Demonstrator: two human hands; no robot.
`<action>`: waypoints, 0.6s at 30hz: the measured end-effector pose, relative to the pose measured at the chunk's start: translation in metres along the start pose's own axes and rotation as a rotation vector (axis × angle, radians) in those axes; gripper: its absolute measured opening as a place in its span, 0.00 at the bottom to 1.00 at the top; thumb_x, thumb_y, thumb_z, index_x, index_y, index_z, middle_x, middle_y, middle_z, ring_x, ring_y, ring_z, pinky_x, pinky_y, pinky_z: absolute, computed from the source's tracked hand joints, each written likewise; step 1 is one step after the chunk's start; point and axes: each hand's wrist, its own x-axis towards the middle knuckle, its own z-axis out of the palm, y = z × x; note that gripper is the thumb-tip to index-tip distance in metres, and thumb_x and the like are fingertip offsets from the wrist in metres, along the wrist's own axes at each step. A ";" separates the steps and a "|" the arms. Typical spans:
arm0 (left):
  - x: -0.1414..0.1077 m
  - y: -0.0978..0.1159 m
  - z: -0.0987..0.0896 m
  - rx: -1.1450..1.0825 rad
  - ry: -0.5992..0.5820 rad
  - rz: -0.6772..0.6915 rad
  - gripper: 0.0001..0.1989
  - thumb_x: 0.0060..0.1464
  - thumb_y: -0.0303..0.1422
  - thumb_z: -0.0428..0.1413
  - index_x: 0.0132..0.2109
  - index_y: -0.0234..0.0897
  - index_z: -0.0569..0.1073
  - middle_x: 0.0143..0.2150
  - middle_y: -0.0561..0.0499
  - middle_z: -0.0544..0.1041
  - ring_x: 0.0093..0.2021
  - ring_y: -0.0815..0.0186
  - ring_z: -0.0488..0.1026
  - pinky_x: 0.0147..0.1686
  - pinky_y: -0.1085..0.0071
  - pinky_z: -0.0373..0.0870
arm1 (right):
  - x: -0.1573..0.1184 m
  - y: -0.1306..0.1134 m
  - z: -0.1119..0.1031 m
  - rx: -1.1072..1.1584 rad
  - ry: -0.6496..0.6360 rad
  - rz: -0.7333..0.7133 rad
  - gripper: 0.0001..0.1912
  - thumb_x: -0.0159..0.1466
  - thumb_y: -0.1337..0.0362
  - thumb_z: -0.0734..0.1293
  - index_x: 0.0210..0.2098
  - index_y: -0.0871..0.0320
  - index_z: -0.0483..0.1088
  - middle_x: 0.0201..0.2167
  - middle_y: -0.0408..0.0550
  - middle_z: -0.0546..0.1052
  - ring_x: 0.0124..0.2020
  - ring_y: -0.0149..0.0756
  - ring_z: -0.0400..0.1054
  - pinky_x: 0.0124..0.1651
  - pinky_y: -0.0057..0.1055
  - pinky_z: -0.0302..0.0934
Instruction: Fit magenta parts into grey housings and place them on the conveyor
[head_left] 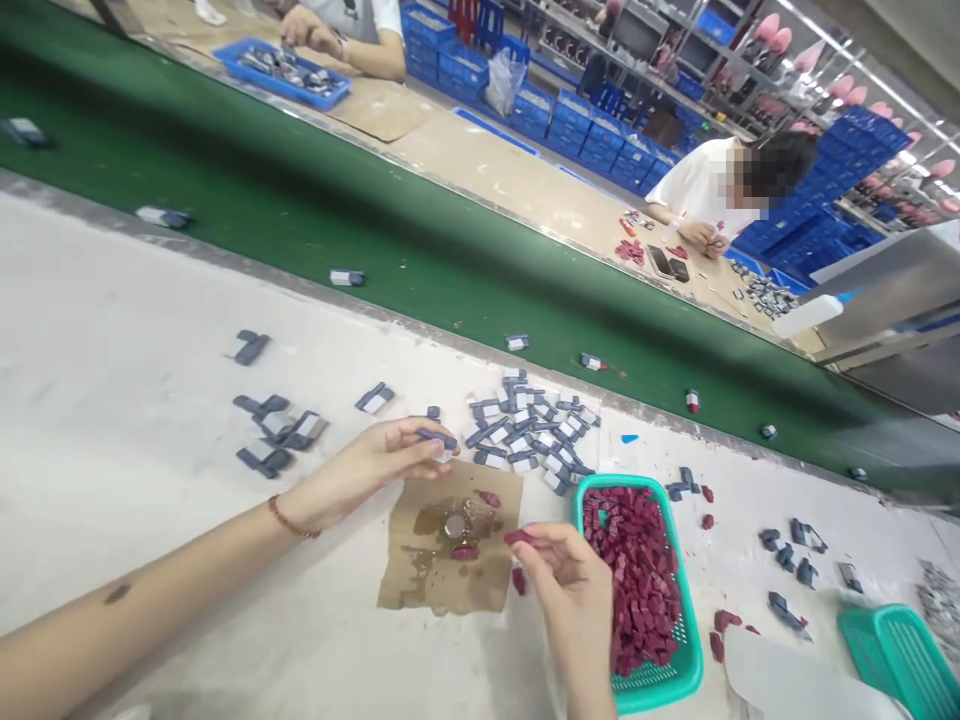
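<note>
My left hand (401, 455) pinches a dark blue and white part (437, 440) above the top edge of a stained brown paper (424, 585). Between the thumb and fingers of my right hand (566, 575) is a small dark red piece (518, 538), held over the paper's right edge. On the paper sit a small round metal-like object (454, 525) in a wet stain and two red pieces. Beside my right hand stands a green basket (694, 650) full of red pieces. A pile of blue and white parts (521, 425) lies beyond the paper.
A green conveyor belt (442, 290) crosses behind the white table (112, 330), carrying spaced parts. More loose parts lie left and right. Another green basket (896, 650) stands at the lower right. Across the belt, two people work at a bench (510, 185); one has a blue tray (330, 98).
</note>
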 end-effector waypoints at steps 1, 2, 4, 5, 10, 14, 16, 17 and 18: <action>-0.005 -0.006 -0.004 0.003 0.006 0.019 0.20 0.41 0.43 0.67 0.39 0.37 0.74 0.36 0.48 0.79 0.37 0.61 0.76 0.39 0.67 0.73 | 0.002 0.002 0.012 -0.021 -0.021 0.012 0.06 0.54 0.61 0.72 0.30 0.58 0.76 0.25 0.47 0.80 0.26 0.38 0.75 0.29 0.29 0.69; -0.009 -0.013 -0.007 0.014 0.008 0.035 0.20 0.41 0.43 0.66 0.39 0.37 0.74 0.36 0.48 0.79 0.39 0.59 0.76 0.41 0.65 0.73 | 0.004 0.005 0.023 -0.057 -0.042 0.016 0.06 0.54 0.62 0.72 0.29 0.58 0.76 0.25 0.47 0.80 0.26 0.38 0.75 0.30 0.30 0.69; -0.014 -0.026 -0.011 0.057 0.014 0.061 0.19 0.42 0.43 0.65 0.39 0.37 0.73 0.37 0.48 0.79 0.40 0.58 0.76 0.43 0.63 0.73 | 0.009 0.010 0.038 -0.147 -0.076 -0.008 0.05 0.56 0.62 0.70 0.28 0.58 0.75 0.25 0.47 0.80 0.25 0.38 0.74 0.30 0.30 0.68; -0.015 -0.031 -0.012 0.075 0.021 0.074 0.18 0.43 0.42 0.65 0.38 0.37 0.73 0.37 0.48 0.79 0.41 0.57 0.76 0.43 0.62 0.73 | 0.010 0.012 0.042 -0.193 -0.093 -0.036 0.06 0.58 0.62 0.69 0.28 0.57 0.74 0.26 0.47 0.79 0.25 0.37 0.74 0.30 0.30 0.68; -0.019 -0.049 -0.011 0.022 0.027 0.103 0.14 0.44 0.39 0.64 0.35 0.37 0.72 0.39 0.47 0.78 0.43 0.57 0.75 0.47 0.61 0.72 | 0.015 0.013 0.048 -0.411 -0.216 -0.258 0.09 0.64 0.63 0.65 0.28 0.57 0.71 0.26 0.46 0.77 0.28 0.37 0.73 0.32 0.30 0.66; -0.019 -0.054 -0.011 -0.050 -0.010 0.066 0.14 0.43 0.37 0.64 0.35 0.37 0.69 0.38 0.47 0.77 0.45 0.57 0.74 0.47 0.62 0.72 | 0.015 0.010 0.050 -0.521 -0.231 -0.423 0.11 0.67 0.64 0.61 0.28 0.57 0.70 0.26 0.47 0.76 0.28 0.36 0.72 0.32 0.30 0.65; -0.020 -0.055 -0.010 -0.064 -0.031 0.067 0.14 0.44 0.37 0.63 0.35 0.37 0.69 0.38 0.47 0.77 0.45 0.57 0.74 0.47 0.62 0.72 | 0.015 0.009 0.050 -0.525 -0.243 -0.411 0.11 0.67 0.64 0.62 0.28 0.57 0.70 0.26 0.47 0.76 0.28 0.36 0.72 0.32 0.30 0.65; -0.020 -0.055 -0.010 -0.059 -0.045 0.071 0.14 0.45 0.37 0.63 0.36 0.37 0.69 0.39 0.47 0.77 0.46 0.57 0.74 0.47 0.62 0.72 | 0.015 0.008 0.049 -0.515 -0.241 -0.384 0.10 0.66 0.65 0.62 0.28 0.57 0.70 0.26 0.47 0.77 0.28 0.36 0.72 0.33 0.30 0.65; -0.021 -0.056 -0.010 -0.049 -0.059 0.073 0.13 0.46 0.37 0.62 0.37 0.37 0.70 0.39 0.47 0.77 0.46 0.57 0.74 0.47 0.63 0.72 | 0.016 0.008 0.048 -0.499 -0.233 -0.350 0.09 0.66 0.65 0.63 0.29 0.57 0.70 0.27 0.46 0.77 0.29 0.36 0.72 0.33 0.30 0.65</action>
